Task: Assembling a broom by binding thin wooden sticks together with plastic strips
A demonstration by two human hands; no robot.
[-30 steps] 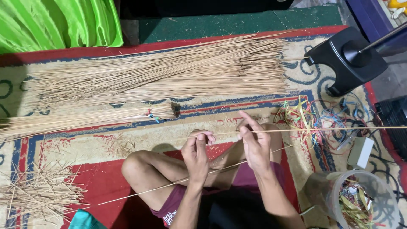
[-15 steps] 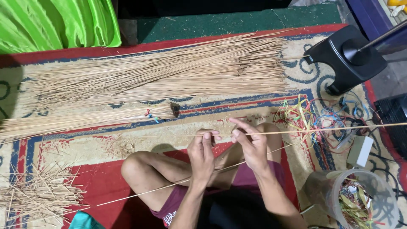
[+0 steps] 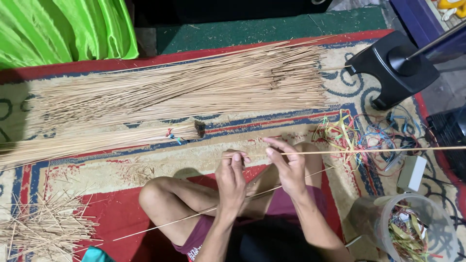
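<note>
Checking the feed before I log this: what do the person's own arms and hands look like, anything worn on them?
Both arms are bare from above the elbow down: no sleeves, gloves, watch or bands show. The left hand and right hand carry no visible rings. Fingers are slim and uncovered.

Matt dry wooden sticks (image 3: pixel 184 92), woven patterned carpet (image 3: pixel 121 170), glossy green cloth (image 3: pixel 63 29), clear plastic jar (image 3: pixel 412 228).

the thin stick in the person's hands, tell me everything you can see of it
The thin stick is a long, straight, pale tan sliver, seemingly plant fibre or wood. It lies nearly level, running from the left hand past the right hand and out of the picture on the right. Fingertips of both hands pinch it near its left end. It passes above the coloured strips on the patterned rug.
</note>
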